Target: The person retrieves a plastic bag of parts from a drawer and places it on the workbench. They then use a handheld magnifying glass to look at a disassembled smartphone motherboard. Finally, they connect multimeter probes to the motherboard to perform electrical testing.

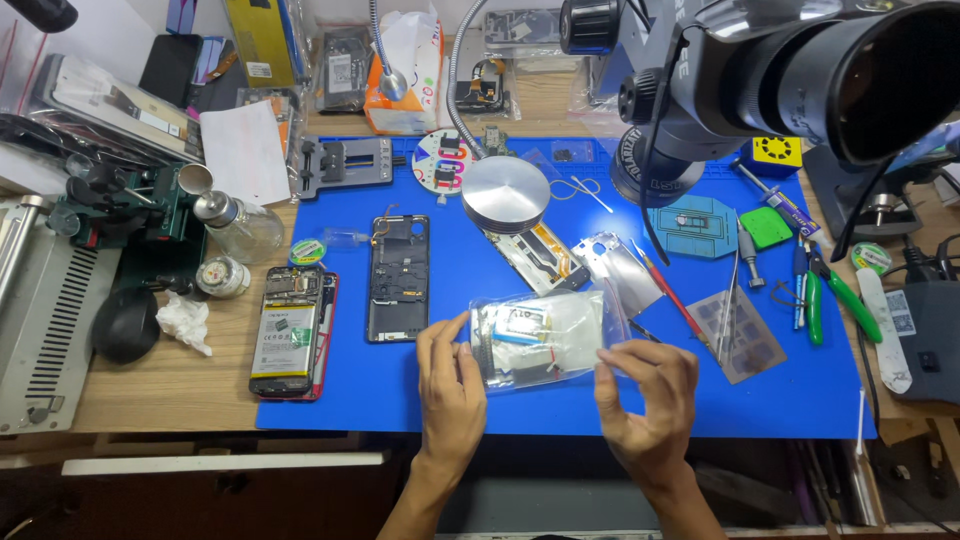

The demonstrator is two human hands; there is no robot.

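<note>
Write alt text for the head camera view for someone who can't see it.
Two bare hands, left hand and right hand, hold a clear plastic bag of small parts above a blue work mat. Opened phones lie to the left, green-handled pliers to the right, a microscope above.

We see a blue rubber work mat (380, 390) covering the wooden bench (150, 390). On it lies an opened black phone frame (398, 277), and at its left edge a phone with its back off and battery showing (288, 333). A round brushed-metal disc (505, 194) sits near the mat's top, beside a bare silver phone backplate (622, 270). Green-handled pliers (835, 290) lie at the right, a small glass bottle (238, 224) and a crumpled white tissue (186, 322) at the left. A black microscope head (800, 70) looms at upper right.
</note>
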